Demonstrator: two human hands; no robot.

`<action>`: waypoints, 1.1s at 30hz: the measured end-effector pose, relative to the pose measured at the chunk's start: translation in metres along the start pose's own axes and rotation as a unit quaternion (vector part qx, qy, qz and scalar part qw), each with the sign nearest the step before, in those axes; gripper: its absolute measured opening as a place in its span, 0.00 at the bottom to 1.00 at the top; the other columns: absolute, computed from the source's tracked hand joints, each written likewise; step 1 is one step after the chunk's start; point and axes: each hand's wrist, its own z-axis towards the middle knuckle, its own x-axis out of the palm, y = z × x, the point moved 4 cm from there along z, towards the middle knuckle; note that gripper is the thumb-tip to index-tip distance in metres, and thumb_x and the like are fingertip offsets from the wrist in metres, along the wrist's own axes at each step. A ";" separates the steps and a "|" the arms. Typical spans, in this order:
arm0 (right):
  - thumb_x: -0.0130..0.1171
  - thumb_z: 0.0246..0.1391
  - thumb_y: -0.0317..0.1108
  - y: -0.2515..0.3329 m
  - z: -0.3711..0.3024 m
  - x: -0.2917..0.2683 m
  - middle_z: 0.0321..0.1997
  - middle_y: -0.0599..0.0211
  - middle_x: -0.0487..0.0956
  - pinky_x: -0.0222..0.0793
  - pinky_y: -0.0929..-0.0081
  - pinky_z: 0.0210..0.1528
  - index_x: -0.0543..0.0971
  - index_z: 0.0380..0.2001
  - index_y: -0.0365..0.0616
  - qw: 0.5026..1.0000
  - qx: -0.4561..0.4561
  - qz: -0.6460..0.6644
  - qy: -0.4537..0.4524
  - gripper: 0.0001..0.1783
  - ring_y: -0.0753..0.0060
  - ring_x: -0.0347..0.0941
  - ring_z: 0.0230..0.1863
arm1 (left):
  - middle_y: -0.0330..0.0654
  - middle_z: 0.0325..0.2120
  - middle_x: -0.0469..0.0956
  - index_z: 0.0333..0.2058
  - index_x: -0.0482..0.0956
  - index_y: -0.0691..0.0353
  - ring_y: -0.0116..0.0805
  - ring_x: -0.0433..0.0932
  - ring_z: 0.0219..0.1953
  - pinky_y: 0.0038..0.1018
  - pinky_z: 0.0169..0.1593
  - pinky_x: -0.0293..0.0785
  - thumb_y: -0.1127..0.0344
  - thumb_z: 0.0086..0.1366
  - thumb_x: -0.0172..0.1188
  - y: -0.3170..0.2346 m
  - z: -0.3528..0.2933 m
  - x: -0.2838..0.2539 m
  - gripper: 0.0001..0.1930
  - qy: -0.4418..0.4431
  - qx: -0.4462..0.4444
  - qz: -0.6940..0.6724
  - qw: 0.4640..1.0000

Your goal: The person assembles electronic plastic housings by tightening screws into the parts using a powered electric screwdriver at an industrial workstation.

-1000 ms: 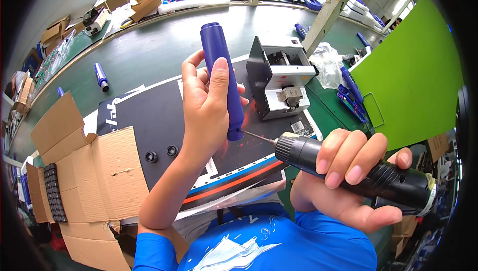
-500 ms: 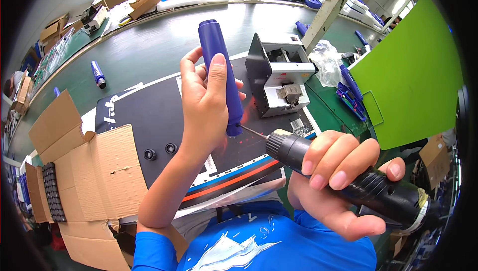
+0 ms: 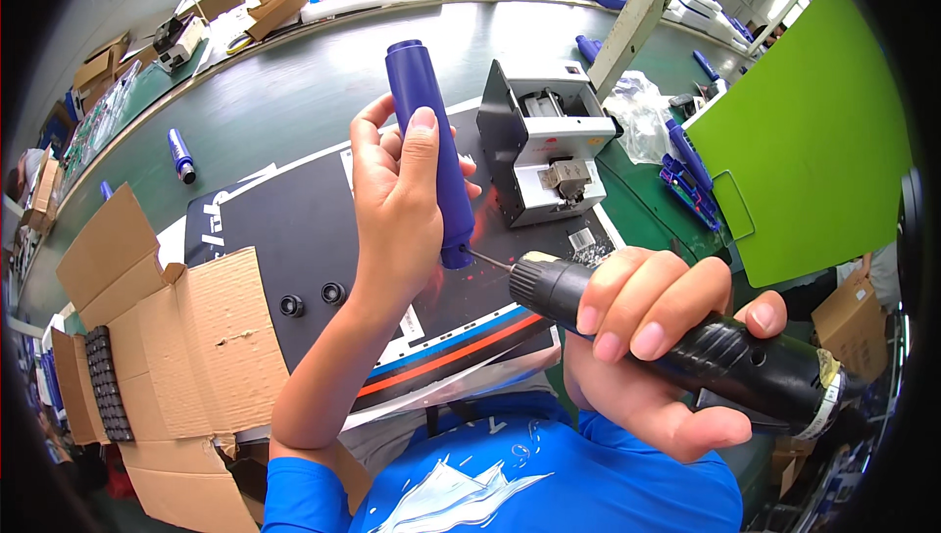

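My left hand (image 3: 404, 185) is wrapped round a dark blue plastic tube (image 3: 426, 131), holding it nearly upright with its top leaning a little left. In my right hand (image 3: 657, 337) is a black electric screwdriver (image 3: 559, 290), its thin bit pointing up and left. The bit's tip meets the side of the tube near its lower end, at a small dark hole; whether a screw sits there is too small to tell. Two black ring-shaped caps (image 3: 333, 293) lie on the dark mat (image 3: 265, 239) left of my forearm.
An open cardboard box (image 3: 211, 337) with a stack of black caps stands at the left. Beyond the tube is a grey-white bench machine (image 3: 549, 151). A lime-green panel (image 3: 804, 131) rises at the right, beside blue plastic housings (image 3: 686, 180). Another blue tube (image 3: 181, 156) lies far left.
Both hands, with the tube and screwdriver, have shifted slightly left in the picture, as has the bench behind them. The bit stays at the tube's lower end.
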 end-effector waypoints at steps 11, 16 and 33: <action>0.53 0.59 0.60 -0.007 -0.013 0.005 0.28 0.63 0.71 0.71 0.74 0.21 0.59 0.54 0.51 1.000 -0.011 -0.019 0.021 0.31 0.72 0.69 0.20 | 0.42 0.34 0.72 0.57 0.57 0.67 0.23 0.75 0.27 0.21 0.28 0.75 0.55 0.72 0.48 0.006 -0.001 0.003 0.25 0.022 -0.010 0.020 0.999; 0.54 0.58 0.60 -0.003 -0.014 -0.005 0.28 0.64 0.70 0.70 0.74 0.22 0.60 0.54 0.49 1.000 -0.031 0.005 -0.005 0.33 0.73 0.69 0.21 | 0.43 0.34 0.73 0.56 0.58 0.66 0.25 0.75 0.26 0.21 0.27 0.76 0.55 0.72 0.49 0.009 0.003 0.000 0.24 0.000 0.001 -0.021 1.000; 0.52 0.50 0.14 0.021 -0.120 -0.099 0.21 0.61 0.71 0.72 0.73 0.21 0.62 0.45 0.42 0.861 0.407 0.046 -0.303 0.21 0.74 0.69 0.16 | 0.40 0.21 0.76 0.39 0.73 0.66 0.29 0.77 0.23 0.26 0.29 0.74 0.61 0.60 0.64 0.049 0.039 -0.013 0.16 0.043 -0.088 0.361 0.927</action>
